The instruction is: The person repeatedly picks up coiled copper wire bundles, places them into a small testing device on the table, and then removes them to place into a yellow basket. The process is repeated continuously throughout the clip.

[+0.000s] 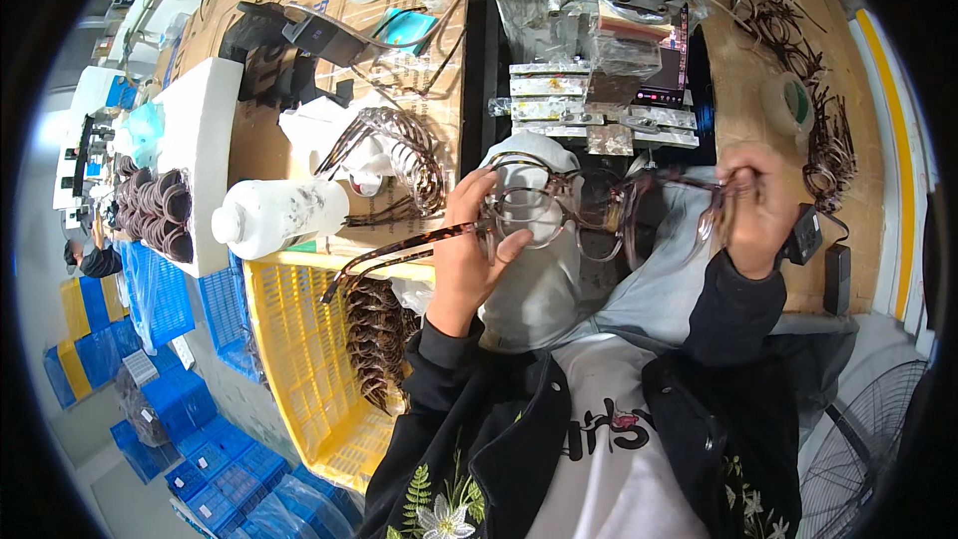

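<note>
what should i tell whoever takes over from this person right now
Left hand: grips a tortoiseshell eyeglass frame at its hinge, one temple arm sticking out left.
Right hand: pinches the other temple end, blurred.
Yellow crate at the left holds a row of similar frames; more lie loose on the cardboard bench beside a white bottle.
Done: cannot tell from this view.
Left: the frame in hand is not yet set down.

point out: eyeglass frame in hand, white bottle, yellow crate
eyeglass frame (534,208), head view, front rim between the hands
white bottle (279,215), head view, middle of its body, lying on its side
yellow crate (299,359), head view, bare slatted floor
</note>
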`<state>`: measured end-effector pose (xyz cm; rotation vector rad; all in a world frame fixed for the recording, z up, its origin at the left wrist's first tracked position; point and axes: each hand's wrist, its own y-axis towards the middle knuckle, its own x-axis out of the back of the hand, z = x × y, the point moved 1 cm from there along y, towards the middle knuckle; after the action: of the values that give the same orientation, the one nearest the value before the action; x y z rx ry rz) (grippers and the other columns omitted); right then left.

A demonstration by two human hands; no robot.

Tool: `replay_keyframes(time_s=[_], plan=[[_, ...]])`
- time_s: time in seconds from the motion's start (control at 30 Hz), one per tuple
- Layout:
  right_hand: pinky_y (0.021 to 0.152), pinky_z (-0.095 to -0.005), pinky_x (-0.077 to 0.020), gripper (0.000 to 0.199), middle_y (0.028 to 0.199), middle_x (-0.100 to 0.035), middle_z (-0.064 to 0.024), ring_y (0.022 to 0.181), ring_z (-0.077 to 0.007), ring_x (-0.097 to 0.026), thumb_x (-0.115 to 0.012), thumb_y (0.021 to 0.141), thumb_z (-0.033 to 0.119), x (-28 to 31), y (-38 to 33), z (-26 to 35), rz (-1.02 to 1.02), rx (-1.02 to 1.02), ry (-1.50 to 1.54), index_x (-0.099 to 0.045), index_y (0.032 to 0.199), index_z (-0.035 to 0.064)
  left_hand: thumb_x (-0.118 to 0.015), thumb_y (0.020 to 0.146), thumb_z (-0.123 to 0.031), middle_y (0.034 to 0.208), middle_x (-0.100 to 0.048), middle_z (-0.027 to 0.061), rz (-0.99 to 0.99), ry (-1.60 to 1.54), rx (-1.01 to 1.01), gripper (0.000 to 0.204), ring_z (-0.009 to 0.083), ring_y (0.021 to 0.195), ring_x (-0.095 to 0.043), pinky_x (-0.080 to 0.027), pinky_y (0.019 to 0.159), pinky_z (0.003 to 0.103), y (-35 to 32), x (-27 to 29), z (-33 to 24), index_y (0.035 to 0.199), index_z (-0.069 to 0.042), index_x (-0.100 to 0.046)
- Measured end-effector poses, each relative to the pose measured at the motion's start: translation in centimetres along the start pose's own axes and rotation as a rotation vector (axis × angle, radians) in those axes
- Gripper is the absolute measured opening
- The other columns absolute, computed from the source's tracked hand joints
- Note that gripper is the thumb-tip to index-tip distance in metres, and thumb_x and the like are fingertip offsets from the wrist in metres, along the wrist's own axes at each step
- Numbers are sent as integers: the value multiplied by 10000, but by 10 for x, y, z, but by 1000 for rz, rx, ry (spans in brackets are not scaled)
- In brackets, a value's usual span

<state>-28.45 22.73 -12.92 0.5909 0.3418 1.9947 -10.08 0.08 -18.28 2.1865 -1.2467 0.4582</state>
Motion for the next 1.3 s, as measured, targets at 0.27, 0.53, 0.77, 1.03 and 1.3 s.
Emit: replay_keyframes(time_s=[0.27, 0.53, 0.77, 1.03, 1.3], plan=[[658, -213, -396, 143, 971, -573, -39, 747, -90, -507, -509, 927, 112, -5, 47, -48, -381, 172, 844, -568, 1049, 64, -640, 852, -280, 1246, -452, 150, -18, -70, 97, 487, 166, 779, -518, -454, 693, 283, -4, -2, 0, 1219, -7, -474], [530, -178, -326, 173, 748, -482, 42, 653, -35, -405, -472, 968, 181, -64, 85, -73, -328, 3, 658, -552, 1041, 46, -520, 880, -138, 1071, -521, 166, -193, 141, 74, 317, 175, 708, -530, -452, 646, 291, -3, 10, -10, 1138, 42, -491], [543, -221, -327, 218, 718, -484, 27, 600, -54, -374, -448, 982, 159, -73, 89, -94, -337, 20, 569, -552, 1014, -29, -312, 837, 69, 820, -563, 155, -374, -83, -73, 287, 189, 700, -558, -520, 804, 416, 4, 24, -34, 1092, 93, -442], [573, -209, -361, 184, 770, -543, 9, 646, -48, -427, -438, 980, 127, -79, 86, -92, -381, -21, 710, -542, 1065, 3, -330, 946, -198, 659, -566, 136, -443, -336, -27, 415, 213, 634, -587, -545, 726, 436, 33, 32, -64, 1177, 114, -477], [538, -230, -399, 132, 713, -530, -50, 591, -97, -473, -500, 883, 32, -79, 31, -9, -266, 350, 225, -524, 1003, -15, -135, 741, -849, 914, -587, 196, -180, -1019, 73, 1108, 245, 686, -613, -521, 604, 344, 64, 27, -73, 1203, 98, -478]])
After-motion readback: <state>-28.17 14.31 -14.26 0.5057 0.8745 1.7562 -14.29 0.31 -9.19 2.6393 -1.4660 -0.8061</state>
